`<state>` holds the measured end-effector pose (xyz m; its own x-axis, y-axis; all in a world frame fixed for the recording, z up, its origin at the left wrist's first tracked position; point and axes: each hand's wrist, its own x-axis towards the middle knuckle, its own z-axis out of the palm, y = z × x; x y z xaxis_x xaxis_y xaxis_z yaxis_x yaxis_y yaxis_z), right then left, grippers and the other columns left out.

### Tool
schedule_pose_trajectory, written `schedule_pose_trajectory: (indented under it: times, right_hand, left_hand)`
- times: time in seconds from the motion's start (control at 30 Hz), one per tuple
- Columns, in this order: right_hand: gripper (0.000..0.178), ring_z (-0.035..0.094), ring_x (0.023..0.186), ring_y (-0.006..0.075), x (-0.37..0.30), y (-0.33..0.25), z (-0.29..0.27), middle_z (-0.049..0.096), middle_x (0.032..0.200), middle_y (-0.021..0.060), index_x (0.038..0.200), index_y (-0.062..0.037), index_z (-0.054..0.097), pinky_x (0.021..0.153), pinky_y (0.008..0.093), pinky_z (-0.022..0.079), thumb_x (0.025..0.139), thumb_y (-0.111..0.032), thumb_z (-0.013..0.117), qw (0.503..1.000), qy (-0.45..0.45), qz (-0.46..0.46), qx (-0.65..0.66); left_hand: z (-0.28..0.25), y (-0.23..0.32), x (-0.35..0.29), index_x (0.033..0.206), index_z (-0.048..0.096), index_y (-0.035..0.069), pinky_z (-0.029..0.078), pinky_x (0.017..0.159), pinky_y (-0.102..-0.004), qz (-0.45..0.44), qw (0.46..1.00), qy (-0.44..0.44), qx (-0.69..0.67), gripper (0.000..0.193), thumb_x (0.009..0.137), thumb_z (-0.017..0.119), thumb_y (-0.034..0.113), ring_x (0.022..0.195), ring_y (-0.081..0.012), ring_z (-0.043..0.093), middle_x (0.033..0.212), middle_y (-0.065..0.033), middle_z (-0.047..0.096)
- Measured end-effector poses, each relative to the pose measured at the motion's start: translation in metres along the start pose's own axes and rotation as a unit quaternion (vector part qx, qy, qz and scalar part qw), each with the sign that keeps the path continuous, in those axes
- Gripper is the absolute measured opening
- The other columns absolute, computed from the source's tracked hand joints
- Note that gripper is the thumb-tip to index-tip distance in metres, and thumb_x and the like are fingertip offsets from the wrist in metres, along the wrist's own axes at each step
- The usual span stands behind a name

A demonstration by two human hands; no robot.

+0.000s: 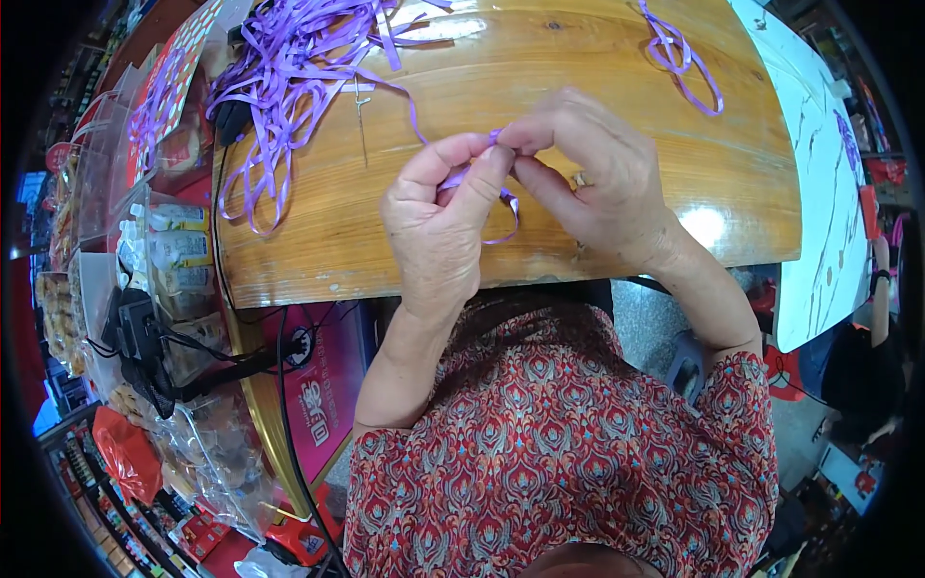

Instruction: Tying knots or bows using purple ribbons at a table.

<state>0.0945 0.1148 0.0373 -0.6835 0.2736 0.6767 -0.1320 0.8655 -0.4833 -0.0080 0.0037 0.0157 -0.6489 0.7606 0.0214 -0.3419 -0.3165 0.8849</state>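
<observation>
Wooden table (597,58); both hands' (438,226) fingertips hide the purple ribbon (501,197).

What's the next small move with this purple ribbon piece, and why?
Probably pull the pinched fold snug. Both the left hand and the right hand pinch the purple ribbon piece together above the wooden table, and a slack loop hangs below the fingers, so the shape looks unfinished.
</observation>
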Motion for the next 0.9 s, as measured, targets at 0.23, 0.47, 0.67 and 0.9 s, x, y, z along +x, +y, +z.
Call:
schedule_pose_trajectory:
  times: [0.23, 0.47, 0.67, 0.9]
  right_hand:
    - [0.023, 0.057, 0.085, 0.0097, -0.006, -0.001, -0.011, 0.062, 0.093, 0.0059, 0.102, 0.0032, 0.061, 0.073, 0.0250, 0.046, 0.079, 0.001, 0.064, 0.912, -0.086, 0.237, 0.322]
    - [0.021, 0.059, 0.078, 0.0218, 0.005, -0.006, -0.012, 0.061, 0.086, 0.0131, 0.092, 0.0029, 0.064, 0.067, 0.0296, 0.047, 0.071, 0.005, 0.065, 0.992, -0.070, 0.027, 0.104]
    - [0.040, 0.058, 0.076, 0.0261, 0.018, 0.006, -0.012, 0.057, 0.079, 0.0112, 0.092, 0.0050, 0.064, 0.063, 0.0336, 0.048, 0.057, -0.013, 0.059, 0.965, -0.024, -0.243, -0.098]
    - [0.041, 0.057, 0.076, 0.0251, 0.037, 0.016, -0.026, 0.056, 0.080, 0.0102, 0.094, 0.0045, 0.064, 0.064, 0.0341, 0.048, 0.059, -0.017, 0.058, 0.927, -0.100, -0.351, -0.081]
  left_hand:
    - [-0.006, 0.009, -0.007, 0.095, 0.063, -0.002, 0.044, 0.059, -0.0156, -0.061, 0.989, -0.060, -0.121, 0.013, 0.082, 0.064, 0.001, 0.066, -0.0035, 0.055, 0.083, -0.0029, 0.064]
    - [0.002, 0.015, -0.015, 0.096, 0.063, -0.001, 0.044, 0.061, -0.0169, 0.002, 1.000, -0.016, -0.019, 0.014, 0.083, 0.064, 0.002, 0.068, -0.0040, 0.054, 0.083, -0.0012, 0.063]
    - [-0.007, 0.026, -0.009, 0.094, 0.064, 0.000, 0.041, 0.059, -0.0159, -0.012, 0.999, -0.030, 0.036, 0.014, 0.082, 0.066, 0.004, 0.067, -0.0026, 0.053, 0.078, 0.0018, 0.061]
    - [-0.015, 0.031, 0.001, 0.090, 0.063, 0.001, 0.030, 0.047, -0.0157, -0.157, 0.981, -0.099, 0.050, 0.012, 0.080, 0.068, 0.005, 0.054, 0.0004, 0.042, 0.069, 0.0047, 0.056]
